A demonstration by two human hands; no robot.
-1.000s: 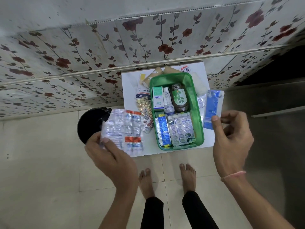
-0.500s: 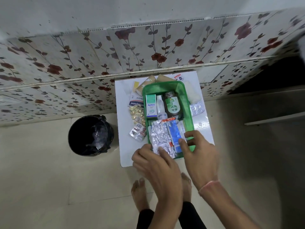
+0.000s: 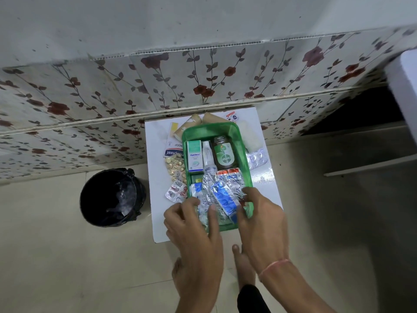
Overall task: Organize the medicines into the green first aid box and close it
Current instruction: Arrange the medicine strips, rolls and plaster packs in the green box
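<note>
While both hands, fingers spread, press loose strips in the box, the heap may slide out.

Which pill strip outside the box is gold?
The gold strip left of the green box, below the plaster packet; the strips near it are silver with red pills or plain silver.

The lidless green plastic first aid box sits on a white board. At its far end lie a green-white carton, a white tube and a dark bottle; silver and blue blister strips fill the near end, perhaps loosely heaped.
</note>
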